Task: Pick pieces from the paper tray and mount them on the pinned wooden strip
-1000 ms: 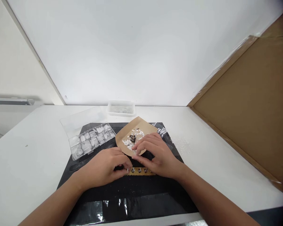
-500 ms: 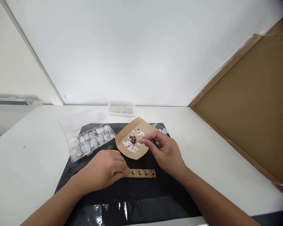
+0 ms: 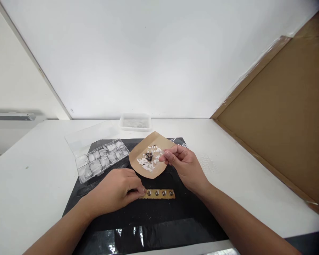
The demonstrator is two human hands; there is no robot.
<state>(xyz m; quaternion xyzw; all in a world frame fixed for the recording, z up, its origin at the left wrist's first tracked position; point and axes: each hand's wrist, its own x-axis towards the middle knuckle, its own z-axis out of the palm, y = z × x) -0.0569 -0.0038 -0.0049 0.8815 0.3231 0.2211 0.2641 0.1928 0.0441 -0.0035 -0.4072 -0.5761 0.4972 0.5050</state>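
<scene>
My left hand is closed, its thumb and fingertips pressed together at the left end of a narrow golden strip. Several small round metal pieces with whitish tips stand in a row along that strip, which lies on a black mat. Above the right edge of a brown paper tray, my right hand makes a pinch. Something small and pale may be between its fingertips, too small to name. White flakes and a few dark bits lie in the tray.
Left of the tray, a clear compartment box with its lid open holds whitish translucent pieces resembling nail tips. Behind stands a translucent plastic tub. Dark nail files lie beside the box. A cardboard panel borders the right side.
My right hand has drawn slightly right and up from the flakes in the paper tray, still pinched. My left hand stays at the strip's end. The view has shifted slightly.
</scene>
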